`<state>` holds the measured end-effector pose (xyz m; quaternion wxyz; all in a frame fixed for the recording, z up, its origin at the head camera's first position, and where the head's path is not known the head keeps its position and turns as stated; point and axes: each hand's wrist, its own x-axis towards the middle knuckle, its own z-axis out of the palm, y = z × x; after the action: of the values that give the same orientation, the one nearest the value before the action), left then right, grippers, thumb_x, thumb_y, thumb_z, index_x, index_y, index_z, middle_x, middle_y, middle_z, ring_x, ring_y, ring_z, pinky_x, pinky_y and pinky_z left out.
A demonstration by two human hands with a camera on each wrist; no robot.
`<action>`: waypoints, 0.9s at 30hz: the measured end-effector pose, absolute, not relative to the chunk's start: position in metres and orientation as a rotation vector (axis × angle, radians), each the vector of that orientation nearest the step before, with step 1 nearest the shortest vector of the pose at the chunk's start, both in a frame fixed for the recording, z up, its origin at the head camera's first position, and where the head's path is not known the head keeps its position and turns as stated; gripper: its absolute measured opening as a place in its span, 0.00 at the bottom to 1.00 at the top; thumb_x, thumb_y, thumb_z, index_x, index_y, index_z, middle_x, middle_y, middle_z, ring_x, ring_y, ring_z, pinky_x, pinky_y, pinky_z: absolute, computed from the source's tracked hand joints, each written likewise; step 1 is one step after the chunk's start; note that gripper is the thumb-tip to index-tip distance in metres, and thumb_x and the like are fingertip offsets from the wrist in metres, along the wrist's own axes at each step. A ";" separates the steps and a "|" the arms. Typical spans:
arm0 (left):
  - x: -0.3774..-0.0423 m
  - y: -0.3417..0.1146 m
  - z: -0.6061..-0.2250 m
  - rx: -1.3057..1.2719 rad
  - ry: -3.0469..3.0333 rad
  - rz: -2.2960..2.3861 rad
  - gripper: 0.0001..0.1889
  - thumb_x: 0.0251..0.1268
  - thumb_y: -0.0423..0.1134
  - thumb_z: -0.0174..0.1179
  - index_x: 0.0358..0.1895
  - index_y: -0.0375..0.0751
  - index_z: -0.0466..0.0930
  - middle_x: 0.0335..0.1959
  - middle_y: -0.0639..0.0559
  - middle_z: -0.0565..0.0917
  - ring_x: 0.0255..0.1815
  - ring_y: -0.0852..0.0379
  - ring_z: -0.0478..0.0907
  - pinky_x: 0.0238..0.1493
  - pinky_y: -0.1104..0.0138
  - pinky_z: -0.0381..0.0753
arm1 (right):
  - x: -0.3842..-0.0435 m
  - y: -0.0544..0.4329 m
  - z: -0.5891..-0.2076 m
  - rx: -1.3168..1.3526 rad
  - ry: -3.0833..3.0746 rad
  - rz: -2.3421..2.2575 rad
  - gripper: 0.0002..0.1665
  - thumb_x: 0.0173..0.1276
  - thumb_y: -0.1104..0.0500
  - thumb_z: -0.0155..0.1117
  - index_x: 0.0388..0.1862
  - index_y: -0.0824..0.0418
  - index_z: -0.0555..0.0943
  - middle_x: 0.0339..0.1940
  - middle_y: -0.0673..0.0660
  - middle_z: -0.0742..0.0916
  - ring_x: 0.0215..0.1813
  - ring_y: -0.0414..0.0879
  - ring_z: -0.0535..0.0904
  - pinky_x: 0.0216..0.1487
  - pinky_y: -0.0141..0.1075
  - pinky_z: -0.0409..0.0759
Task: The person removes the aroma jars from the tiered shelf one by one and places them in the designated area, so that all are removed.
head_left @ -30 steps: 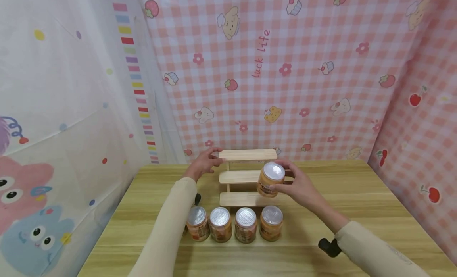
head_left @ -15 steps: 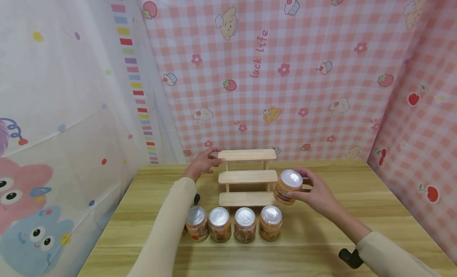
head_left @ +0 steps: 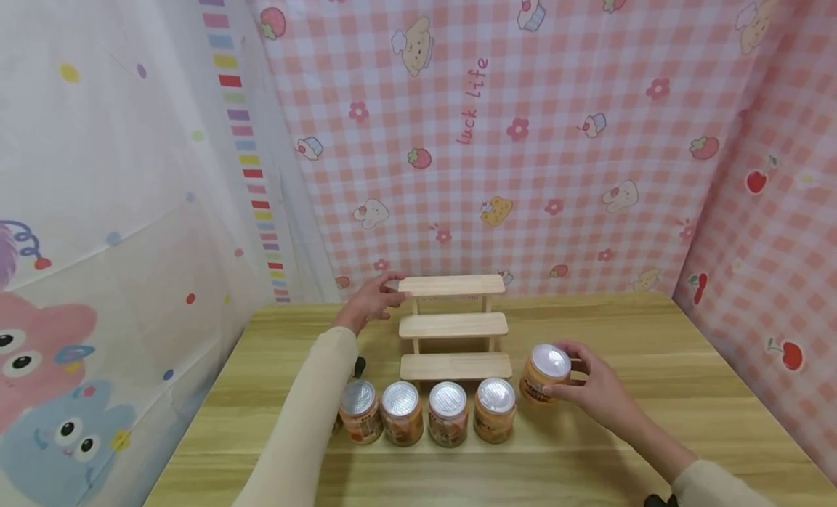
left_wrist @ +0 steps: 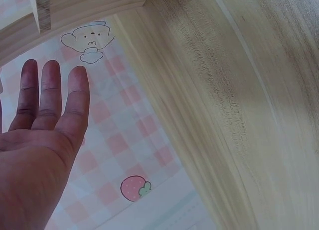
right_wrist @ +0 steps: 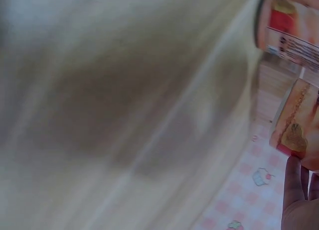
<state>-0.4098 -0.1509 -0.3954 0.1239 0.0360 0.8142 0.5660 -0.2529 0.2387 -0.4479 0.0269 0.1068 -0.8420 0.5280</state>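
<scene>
My right hand (head_left: 591,387) grips an orange-labelled can (head_left: 538,382) with a silver lid, thumb in front and fingers behind. The can is upright, right of a three-tier wooden shelf (head_left: 453,325); whether its base touches the table cannot be told. In the right wrist view, fingertips meet the held can (right_wrist: 299,123). My left hand (head_left: 371,302) is at the left end of the top tier, thumb and index finger pinching its edge. Three other fingers (left_wrist: 77,90) stretch out free in the left wrist view. In front of the shelf, several similar cans (head_left: 447,414) stand in a row.
The shelf stands on a wood-grain table (head_left: 654,391) close to a pink checked cloth (head_left: 562,165). A white patterned curtain (head_left: 163,224) hangs on the left. Part of another can hides behind the left sleeve (head_left: 297,420).
My right hand has carried its can rightward, down and nearer, from in front of the shelf to beside the row's right end. My left hand has stayed at the top tier.
</scene>
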 end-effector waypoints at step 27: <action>-0.413 -0.154 -0.391 0.144 2.481 1.528 0.26 0.71 0.44 0.62 0.70 0.47 0.69 0.57 0.38 0.76 0.59 0.40 0.74 0.53 0.49 0.77 | -0.243 0.231 -0.485 0.376 -2.639 1.696 0.50 0.54 0.62 0.80 0.71 0.70 0.63 0.62 0.69 0.75 0.60 0.65 0.74 0.53 0.42 0.81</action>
<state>-0.4127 -0.1536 -0.3910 0.1120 0.0491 0.8451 0.5204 -0.2426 0.2307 -0.4855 -0.0086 0.1191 -0.8352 0.5368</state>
